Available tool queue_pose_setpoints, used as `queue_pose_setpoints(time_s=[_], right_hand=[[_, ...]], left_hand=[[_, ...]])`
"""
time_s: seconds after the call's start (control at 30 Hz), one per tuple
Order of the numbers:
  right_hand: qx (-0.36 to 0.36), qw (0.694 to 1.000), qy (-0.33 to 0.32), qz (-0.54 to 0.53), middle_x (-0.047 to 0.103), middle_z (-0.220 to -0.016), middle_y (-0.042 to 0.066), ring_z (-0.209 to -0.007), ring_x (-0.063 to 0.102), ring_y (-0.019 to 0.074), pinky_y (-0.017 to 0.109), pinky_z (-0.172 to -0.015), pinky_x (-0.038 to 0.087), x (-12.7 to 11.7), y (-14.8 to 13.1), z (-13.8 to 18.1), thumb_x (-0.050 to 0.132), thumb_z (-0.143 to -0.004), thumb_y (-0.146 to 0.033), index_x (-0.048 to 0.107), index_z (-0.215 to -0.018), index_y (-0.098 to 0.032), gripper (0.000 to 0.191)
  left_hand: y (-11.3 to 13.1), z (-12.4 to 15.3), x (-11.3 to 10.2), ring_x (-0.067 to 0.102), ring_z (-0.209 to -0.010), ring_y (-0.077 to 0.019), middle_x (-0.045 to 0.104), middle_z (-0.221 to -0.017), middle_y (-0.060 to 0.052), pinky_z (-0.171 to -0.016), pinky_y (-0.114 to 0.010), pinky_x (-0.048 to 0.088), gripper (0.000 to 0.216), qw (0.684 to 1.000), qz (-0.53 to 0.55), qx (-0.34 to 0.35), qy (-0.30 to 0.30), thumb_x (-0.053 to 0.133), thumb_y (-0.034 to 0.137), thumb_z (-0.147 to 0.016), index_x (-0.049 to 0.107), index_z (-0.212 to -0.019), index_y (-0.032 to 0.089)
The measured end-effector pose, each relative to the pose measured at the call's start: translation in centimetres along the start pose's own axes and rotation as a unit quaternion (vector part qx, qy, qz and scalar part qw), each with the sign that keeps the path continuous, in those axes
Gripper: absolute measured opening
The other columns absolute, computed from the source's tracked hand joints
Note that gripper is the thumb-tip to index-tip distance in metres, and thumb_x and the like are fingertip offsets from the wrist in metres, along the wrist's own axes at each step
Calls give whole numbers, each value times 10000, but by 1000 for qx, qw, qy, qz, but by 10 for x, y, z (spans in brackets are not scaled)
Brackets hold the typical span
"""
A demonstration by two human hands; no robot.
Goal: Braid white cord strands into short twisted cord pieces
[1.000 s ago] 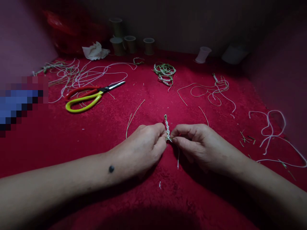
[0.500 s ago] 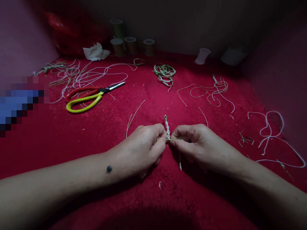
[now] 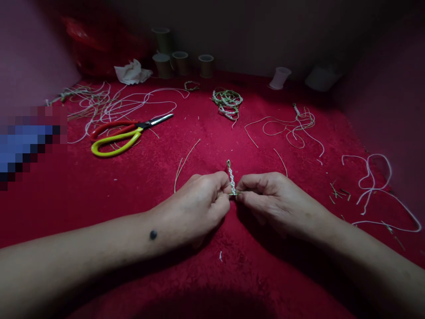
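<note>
A dark wall (image 3: 252,35) backs the red surface (image 3: 99,190).

Far left: plastic bag (image 3: 86,40), thin and glossy; tissue (image 3: 133,72), matt, crumpled paper. Left: scissors (image 3: 142,126), smooth plastic-looking handles (image 3: 108,154), shiny metal blades (image 3: 161,118). Near centre: knotted cord (image 3: 232,180), rough-textured. Far right: spool (image 3: 280,78), smooth, plastic-looking. Beneath: cloth (image 3: 206,133), faintly patterned.

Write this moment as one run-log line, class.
left hand: pinching green cord | right hand: pinching green cord | braided strip: between hands | scissors: on red cloth
</note>
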State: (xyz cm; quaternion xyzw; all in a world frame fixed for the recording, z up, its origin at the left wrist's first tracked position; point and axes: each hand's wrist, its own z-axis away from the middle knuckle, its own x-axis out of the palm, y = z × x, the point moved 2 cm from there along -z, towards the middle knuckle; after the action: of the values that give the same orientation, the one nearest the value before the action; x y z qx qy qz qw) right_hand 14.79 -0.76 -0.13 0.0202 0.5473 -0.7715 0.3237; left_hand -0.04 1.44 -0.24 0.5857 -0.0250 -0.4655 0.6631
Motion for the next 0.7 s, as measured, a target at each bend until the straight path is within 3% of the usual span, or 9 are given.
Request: queue_pose_setpoints(time_s=[0.7], right_hand=[[-7, 1000, 7, -8, 405, -423, -87, -328, 316, 18, 154, -362, 244, 2, 3, -3, 429, -798, -148, 514, -647, -167, 174]], left_hand=[[-1, -1, 0, 415, -315, -55, 480, -454, 56, -293, -142, 289, 123, 1000, 17, -16, 4, 417, 200, -805, 505, -724, 168]])
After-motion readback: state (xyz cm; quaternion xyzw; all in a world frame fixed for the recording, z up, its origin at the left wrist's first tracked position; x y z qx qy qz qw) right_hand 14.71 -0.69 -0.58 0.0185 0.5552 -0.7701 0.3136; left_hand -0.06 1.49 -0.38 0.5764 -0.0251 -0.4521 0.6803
